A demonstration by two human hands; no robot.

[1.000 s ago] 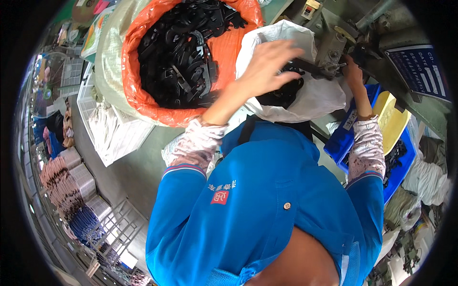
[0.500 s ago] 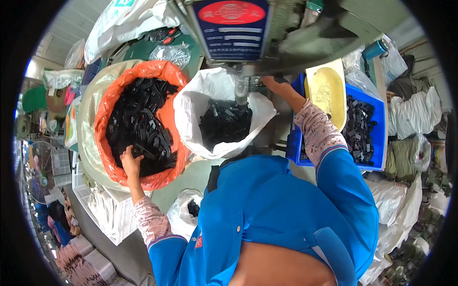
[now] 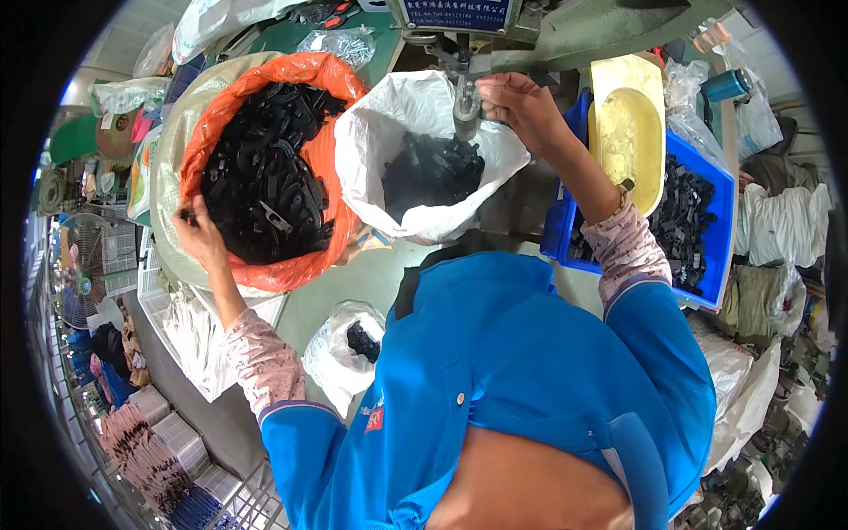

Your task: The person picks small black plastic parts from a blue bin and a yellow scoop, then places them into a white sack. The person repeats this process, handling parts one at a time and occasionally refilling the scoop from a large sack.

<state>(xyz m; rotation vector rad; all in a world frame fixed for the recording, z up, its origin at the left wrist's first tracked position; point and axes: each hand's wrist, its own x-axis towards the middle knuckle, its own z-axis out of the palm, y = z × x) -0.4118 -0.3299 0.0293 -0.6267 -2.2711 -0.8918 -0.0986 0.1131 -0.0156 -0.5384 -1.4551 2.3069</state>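
My left hand (image 3: 200, 237) is at the left rim of an orange plastic bag (image 3: 344, 79), fingers closed around a small black plastic part (image 3: 185, 215) whose shape is mostly hidden. Inside that bag lies a heap of black plastic parts (image 3: 269, 177). My right hand (image 3: 523, 108) is raised beside a machine's tool head (image 3: 453, 55), fingertips pinched together near a clear tube (image 3: 466, 110); what they hold, if anything, I cannot make out. Below the tube a white bag (image 3: 367, 115) stands open, with black parts (image 3: 431, 170) in it.
To the right are a yellow tray (image 3: 654, 88) and a blue bin (image 3: 723, 230) of black parts. A smaller white bag (image 3: 331, 375) sits on the floor. White crates (image 3: 208, 353) stand at left; the machine's green body (image 3: 601, 35) overhangs the far side.
My left hand has moved off the heap to the orange bag's left rim, with a black part. My right hand has come out from under the machine beside the clear tube. The view has shifted.
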